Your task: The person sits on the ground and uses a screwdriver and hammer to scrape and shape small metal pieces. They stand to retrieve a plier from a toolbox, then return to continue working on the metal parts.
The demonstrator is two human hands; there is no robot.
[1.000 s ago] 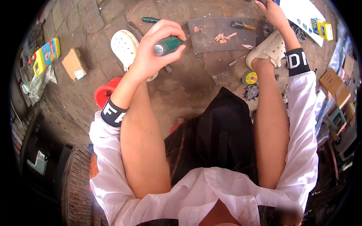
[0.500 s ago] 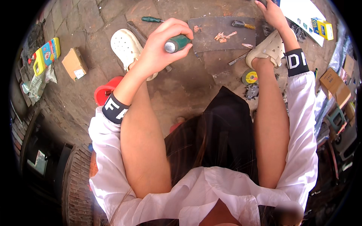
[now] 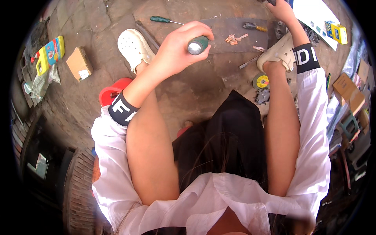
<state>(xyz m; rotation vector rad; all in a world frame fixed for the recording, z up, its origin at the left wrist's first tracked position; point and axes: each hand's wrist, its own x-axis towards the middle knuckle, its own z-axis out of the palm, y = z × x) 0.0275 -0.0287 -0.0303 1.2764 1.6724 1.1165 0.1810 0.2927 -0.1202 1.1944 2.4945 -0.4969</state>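
My left hand (image 3: 178, 51) is closed around a thick green tool handle (image 3: 197, 46) with a round metal end cap. It hangs over the near left part of a dark flat sheet (image 3: 250, 44) on the ground; the tool's working end is hidden. Several reddish-brown scraps (image 3: 236, 38) lie on the sheet. Beyond them is a brush-like tool (image 3: 255, 26), black at one end and yellowish at the other. At the top edge my right hand (image 3: 282, 11) is curled around a dark object (image 3: 270, 1), mostly cut off by the frame.
A green-handled screwdriver (image 3: 160, 19) and a dark flat bar (image 3: 147, 34) lie by my left shoe. Near my right shoe are a thin metal strip (image 3: 249, 61), a yellow disc (image 3: 260, 81) and a grey metal part (image 3: 262, 95). A red container (image 3: 115, 91) stands left; a yellow box (image 3: 337, 32) sits right.
My left hand has moved right with the green handle, covering more of the dark sheet. My right hand has shifted slightly upward, still closed at the top edge.
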